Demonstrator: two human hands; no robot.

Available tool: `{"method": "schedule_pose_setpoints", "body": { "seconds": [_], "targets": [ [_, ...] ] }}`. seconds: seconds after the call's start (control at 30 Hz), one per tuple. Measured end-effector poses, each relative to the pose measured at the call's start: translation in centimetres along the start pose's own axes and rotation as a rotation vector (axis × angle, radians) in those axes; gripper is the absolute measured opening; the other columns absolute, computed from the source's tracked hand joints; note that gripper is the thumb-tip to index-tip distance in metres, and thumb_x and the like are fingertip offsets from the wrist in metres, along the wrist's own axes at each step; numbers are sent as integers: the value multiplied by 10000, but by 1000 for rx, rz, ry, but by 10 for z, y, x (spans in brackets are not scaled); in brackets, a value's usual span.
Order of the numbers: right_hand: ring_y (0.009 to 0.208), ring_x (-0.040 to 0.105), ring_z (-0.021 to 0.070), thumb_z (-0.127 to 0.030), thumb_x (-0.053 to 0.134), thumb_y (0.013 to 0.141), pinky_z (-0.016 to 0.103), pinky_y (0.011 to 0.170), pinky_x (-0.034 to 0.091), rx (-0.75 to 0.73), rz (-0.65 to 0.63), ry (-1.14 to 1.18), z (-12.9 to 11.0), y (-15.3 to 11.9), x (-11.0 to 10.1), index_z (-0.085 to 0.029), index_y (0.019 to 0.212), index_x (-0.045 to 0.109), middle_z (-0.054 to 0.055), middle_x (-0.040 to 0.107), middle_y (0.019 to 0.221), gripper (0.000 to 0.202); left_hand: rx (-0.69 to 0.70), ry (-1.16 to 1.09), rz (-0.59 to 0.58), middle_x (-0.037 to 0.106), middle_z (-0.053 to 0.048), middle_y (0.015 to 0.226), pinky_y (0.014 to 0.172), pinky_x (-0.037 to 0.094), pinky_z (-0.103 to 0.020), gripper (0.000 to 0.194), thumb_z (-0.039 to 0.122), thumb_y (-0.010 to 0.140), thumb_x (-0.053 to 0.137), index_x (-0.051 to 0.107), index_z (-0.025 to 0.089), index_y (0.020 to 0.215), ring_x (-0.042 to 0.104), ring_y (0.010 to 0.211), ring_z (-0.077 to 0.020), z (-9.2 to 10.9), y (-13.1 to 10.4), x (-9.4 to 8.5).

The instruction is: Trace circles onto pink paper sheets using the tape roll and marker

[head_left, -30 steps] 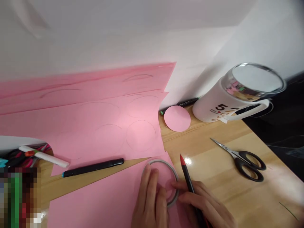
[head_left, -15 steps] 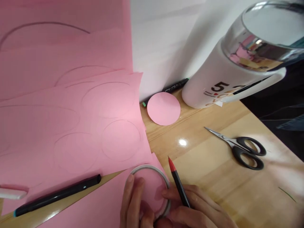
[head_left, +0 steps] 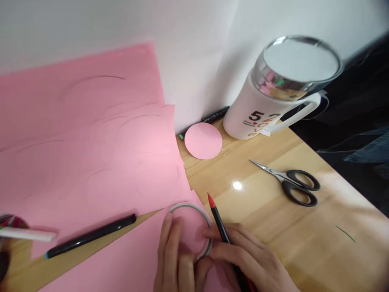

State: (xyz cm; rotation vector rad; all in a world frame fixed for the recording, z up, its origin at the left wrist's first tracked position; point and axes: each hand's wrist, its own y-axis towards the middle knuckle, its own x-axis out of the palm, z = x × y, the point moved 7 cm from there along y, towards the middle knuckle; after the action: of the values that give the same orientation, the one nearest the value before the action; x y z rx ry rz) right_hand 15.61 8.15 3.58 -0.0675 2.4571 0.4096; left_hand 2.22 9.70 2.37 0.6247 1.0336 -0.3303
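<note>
At the bottom centre of the frame, a grey ring [head_left: 186, 204] lies flat on a pink sheet [head_left: 121, 255], close to the sheet's upper right corner. The left hand [head_left: 176, 259] rests its fingers over the ring's left side; whether this grip pinches the ring or only presses it down, I cannot tell. The right hand [head_left: 252, 257], to its right, has its grip closed around a black pen [head_left: 219, 222] with a red tip, which points up and away from the paper, while a fingertip meets the ring's right edge.

Larger pink paper [head_left: 121, 166] with faint curved lines fills the left and upper left, and a black marker [head_left: 91, 236] lies slanted along its lower edge. A white stick [head_left: 27, 233] reaches in at the left edge. Above centre, a pink paper disc [head_left: 203, 140] partly covers a second dark marker [head_left: 216, 115], just beside a white mug [head_left: 255, 107] with a silver rim. On the counter [head_left: 322, 178] at right lie black-handled scissors [head_left: 284, 176], blades apart from the hands, and a thin green strand [head_left: 345, 234].
</note>
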Motion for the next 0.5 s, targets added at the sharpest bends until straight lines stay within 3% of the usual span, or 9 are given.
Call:
{"method": "schedule_pose_setpoints", "body": {
  "seconds": [0.1, 0.2, 0.4, 0.5],
  "targets": [
    [1000, 645, 190, -289, 445, 961, 262, 805, 561, 11, 33, 18, -3, -6, 5, -216, 1045, 568, 92, 695, 1057, 166, 55, -4, -50, 465, -191, 1371, 966, 532, -421, 62, 166, 927, 494, 502, 139, 873, 365, 1356, -324, 6, -7, 4],
    [1012, 622, 187, -86, 459, 906, 289, 816, 545, 15, 72, 3, -4, -13, 8, -225, 1027, 555, 89, 679, 1061, 207, -10, 55, -51, 451, -172, 1391, 967, 531, -422, 139, 126, 949, 388, 526, 141, 954, 317, 1387, -289, 8, -13, 7],
    [1047, 620, 197, -86, 497, 861, 324, 862, 523, -17, 73, -8, -2, -22, 12, -244, 1041, 539, 82, 664, 1090, 242, -112, 315, -17, 617, -164, 1162, 1004, 467, -513, 190, 91, 857, 502, 624, 109, 1002, 516, 1235, -317, 31, -8, 4],
    [1038, 635, 196, -114, 526, 848, 328, 876, 517, -7, 74, 1, 2, -26, 13, -247, 1059, 530, 82, 657, 1117, 249, -199, 443, -28, 648, -176, 1113, 989, 462, -518, 203, 95, 837, 534, 674, 95, 983, 521, 1216, -345, 44, -7, -2]
  ]
}}
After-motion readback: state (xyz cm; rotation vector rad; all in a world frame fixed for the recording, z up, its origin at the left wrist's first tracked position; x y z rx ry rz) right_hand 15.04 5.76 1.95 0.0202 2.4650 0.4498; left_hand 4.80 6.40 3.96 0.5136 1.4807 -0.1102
